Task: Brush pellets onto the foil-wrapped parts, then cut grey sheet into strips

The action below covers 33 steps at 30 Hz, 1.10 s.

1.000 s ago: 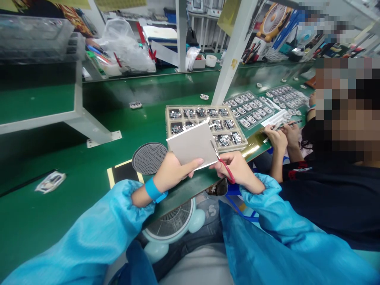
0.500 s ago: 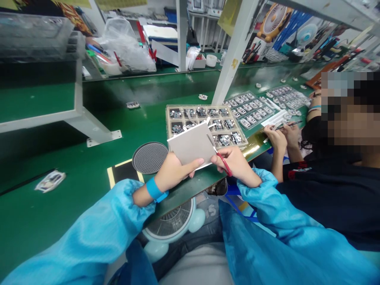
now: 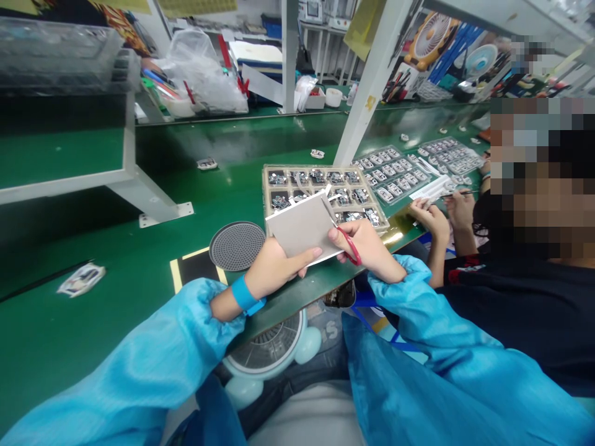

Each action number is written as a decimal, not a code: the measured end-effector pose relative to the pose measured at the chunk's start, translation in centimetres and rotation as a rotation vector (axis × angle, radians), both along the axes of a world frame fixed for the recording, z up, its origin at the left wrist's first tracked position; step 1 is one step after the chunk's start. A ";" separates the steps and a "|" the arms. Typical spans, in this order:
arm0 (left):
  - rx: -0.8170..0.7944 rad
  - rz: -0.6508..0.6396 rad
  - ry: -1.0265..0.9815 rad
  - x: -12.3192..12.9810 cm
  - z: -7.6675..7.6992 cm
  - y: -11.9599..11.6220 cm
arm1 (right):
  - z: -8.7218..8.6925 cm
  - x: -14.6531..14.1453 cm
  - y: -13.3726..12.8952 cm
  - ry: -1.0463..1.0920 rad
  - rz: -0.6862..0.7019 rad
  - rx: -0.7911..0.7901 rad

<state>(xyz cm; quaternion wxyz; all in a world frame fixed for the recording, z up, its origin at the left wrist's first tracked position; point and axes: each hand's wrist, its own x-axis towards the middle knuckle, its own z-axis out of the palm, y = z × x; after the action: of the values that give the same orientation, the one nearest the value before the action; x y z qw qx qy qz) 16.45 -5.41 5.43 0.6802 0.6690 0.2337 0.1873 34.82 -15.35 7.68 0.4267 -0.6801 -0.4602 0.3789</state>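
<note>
My left hand (image 3: 279, 260) is closed on a flat grey-white rectangular board (image 3: 302, 227), its thumb lying across the near edge. At the board's right side, my right hand (image 3: 365, 244) grips red-handled scissors (image 3: 352, 248). Their thin blades run along the board's right edge; whether they touch it I cannot tell. White strips stick out past the board's far corner. Behind it lies a compartment tray (image 3: 325, 168) of small dark electronic parts, partly hidden by the board and my hand.
Left of my hands lie a round perforated black disc (image 3: 237, 246) and a black pad with yellow edges (image 3: 195, 267). Small white boat-shaped pieces (image 3: 81, 279) are scattered on the green bench. A co-worker's hands (image 3: 434, 220) work at the right near filled clear trays (image 3: 395, 173). A metal post (image 3: 360, 93) rises behind.
My right hand and the scissors have shifted slightly up and left, the handles turning closer to the board's edge. My left hand keeps its hold on the board. The view has moved a little.
</note>
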 end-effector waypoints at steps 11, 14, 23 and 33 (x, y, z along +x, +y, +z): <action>-0.027 0.007 0.014 0.0 -0.2 -0.4 | 0.5 0.0 0.8 -0.054 0.016 0.075; -0.027 0.006 0.014 0.0 -0.1 -0.3 | 0.5 0.0 0.9 -0.043 0.005 0.064; 0.018 -0.005 0.005 0.8 0.0 0.9 | 0.3 1.3 3.1 -0.067 -0.008 0.102; -0.001 0.027 -0.006 0.6 -0.1 1.1 | 0.5 2.0 2.1 -0.080 0.033 0.073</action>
<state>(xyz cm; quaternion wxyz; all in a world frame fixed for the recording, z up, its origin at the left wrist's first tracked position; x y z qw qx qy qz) 17.00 -4.33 5.34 0.6785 0.6650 0.2411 0.1984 36.81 -13.22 8.17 0.4260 -0.6710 -0.5018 0.3413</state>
